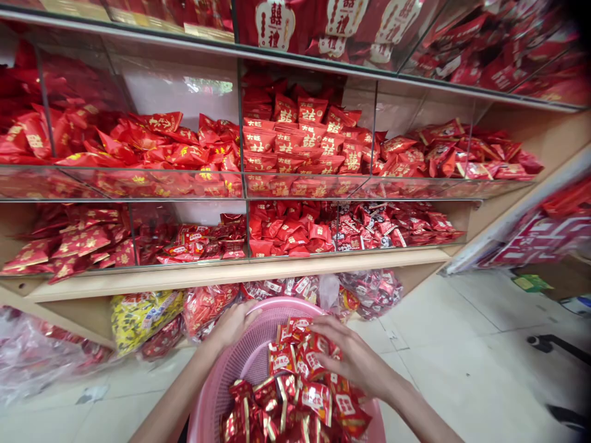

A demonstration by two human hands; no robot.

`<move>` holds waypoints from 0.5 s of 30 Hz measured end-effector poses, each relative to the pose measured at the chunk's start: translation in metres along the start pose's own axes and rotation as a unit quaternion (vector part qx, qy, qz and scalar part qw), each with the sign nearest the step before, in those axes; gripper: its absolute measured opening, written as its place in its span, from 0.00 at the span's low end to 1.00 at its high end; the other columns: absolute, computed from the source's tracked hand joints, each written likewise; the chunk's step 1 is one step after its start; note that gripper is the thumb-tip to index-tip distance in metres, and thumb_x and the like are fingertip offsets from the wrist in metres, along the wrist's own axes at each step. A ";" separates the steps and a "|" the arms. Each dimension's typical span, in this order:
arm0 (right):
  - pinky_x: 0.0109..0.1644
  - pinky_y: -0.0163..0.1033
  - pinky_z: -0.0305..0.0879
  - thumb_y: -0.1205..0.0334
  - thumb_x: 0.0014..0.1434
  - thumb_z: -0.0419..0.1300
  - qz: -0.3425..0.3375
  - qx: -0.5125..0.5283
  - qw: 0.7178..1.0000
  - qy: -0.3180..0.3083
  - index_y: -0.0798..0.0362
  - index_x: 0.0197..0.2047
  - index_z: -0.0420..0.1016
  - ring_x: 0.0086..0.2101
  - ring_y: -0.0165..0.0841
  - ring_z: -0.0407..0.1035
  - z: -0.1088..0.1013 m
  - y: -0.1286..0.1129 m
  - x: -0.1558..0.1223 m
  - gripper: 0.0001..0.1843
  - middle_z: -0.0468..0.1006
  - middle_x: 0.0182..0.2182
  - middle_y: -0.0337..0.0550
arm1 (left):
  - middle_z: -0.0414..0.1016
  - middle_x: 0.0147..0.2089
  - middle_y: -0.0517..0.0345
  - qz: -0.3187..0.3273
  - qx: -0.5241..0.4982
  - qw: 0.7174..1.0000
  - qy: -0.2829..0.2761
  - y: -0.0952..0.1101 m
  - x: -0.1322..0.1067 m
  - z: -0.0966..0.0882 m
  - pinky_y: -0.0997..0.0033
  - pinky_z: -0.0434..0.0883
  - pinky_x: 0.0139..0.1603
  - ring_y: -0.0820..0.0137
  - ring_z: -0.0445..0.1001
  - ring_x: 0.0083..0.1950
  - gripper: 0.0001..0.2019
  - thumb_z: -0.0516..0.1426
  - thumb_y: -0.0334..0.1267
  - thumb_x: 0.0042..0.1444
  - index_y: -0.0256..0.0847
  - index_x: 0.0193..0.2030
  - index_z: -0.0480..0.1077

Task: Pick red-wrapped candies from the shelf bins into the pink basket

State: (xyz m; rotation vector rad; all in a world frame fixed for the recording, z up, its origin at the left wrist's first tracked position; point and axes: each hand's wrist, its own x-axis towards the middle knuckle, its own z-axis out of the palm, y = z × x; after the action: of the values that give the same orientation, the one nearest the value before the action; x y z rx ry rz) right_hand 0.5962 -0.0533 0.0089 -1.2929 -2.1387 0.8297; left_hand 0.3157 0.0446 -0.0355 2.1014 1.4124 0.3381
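Note:
A pink plastic basket point(240, 363) sits low in the middle of the head view, filled with several red and gold candy packets point(295, 394). My left hand point(233, 323) grips the basket's far rim, fingers curled over the edge. On top of the packet pile rests my right hand point(353, 357), fingers bent and spread over the packets; whether it holds one is hidden.
Glass-fronted shelf bins point(249, 184) full of red candy packets rise ahead in several rows. Clear bags of sweets, one yellow point(141, 314), lie on the tiled floor under the wooden shelf base point(221, 274). Open tiles point(462, 357) stretch to the right.

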 end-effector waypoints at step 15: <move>0.61 0.47 0.56 0.70 0.57 0.52 0.050 0.037 0.998 0.025 0.44 0.59 0.63 0.60 0.38 0.56 -0.022 0.028 -0.042 0.26 0.62 0.60 0.46 | 0.77 0.51 0.54 -0.016 -0.008 1.000 0.013 -0.005 0.001 0.003 0.69 0.65 0.53 0.62 0.73 0.52 0.20 0.49 0.50 0.60 0.47 0.53 0.70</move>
State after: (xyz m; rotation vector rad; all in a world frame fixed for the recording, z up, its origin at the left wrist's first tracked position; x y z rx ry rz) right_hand 0.6452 -0.0758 -0.0005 -1.3765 -1.9998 0.8974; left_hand 0.3142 0.0458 -0.0410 2.0667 1.4522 0.3622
